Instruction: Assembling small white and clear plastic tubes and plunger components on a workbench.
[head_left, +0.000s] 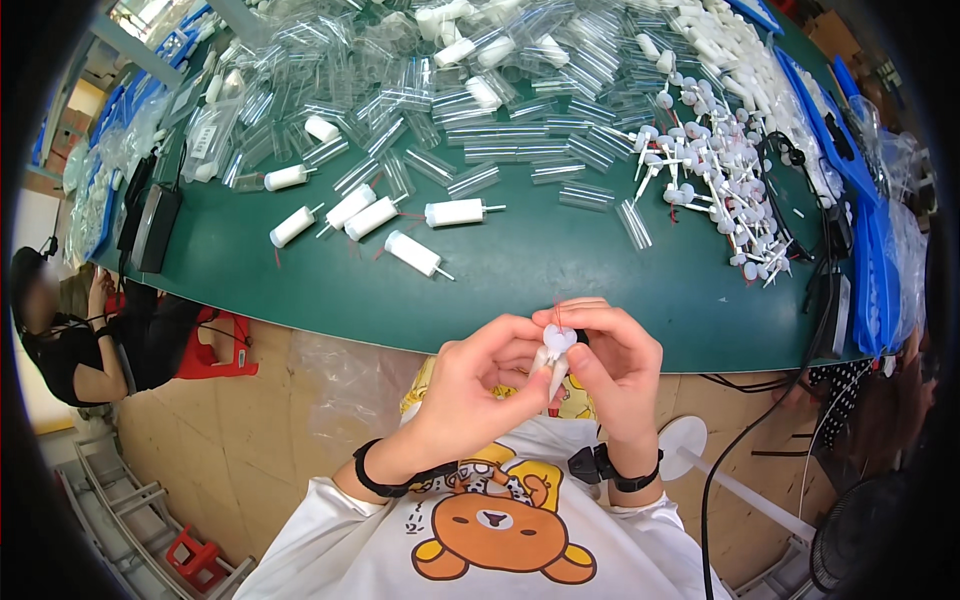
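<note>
Both my hands meet just off the table's near edge, around a small white plastic part [560,341] with a round, pale top and thin red wires. My left hand [498,372] pinches its lower stem between thumb and fingers. From the other side, my right hand [615,362] closes on its round top with thumb and forefinger. Fingers hide much of the stem. Beyond my hands lie several white cylinders with thin rods, the nearest being a white cylinder [412,254] left of centre. Another white cylinder [455,212] lies behind it.
Clear plastic tubes [480,130] spread across the back of the green table [560,270]. At the right is a heap of white stemmed parts [715,180], beside black cables and blue trays [872,270]. A black box [158,228] stands at the left edge; a seated person [85,340] is beyond.
</note>
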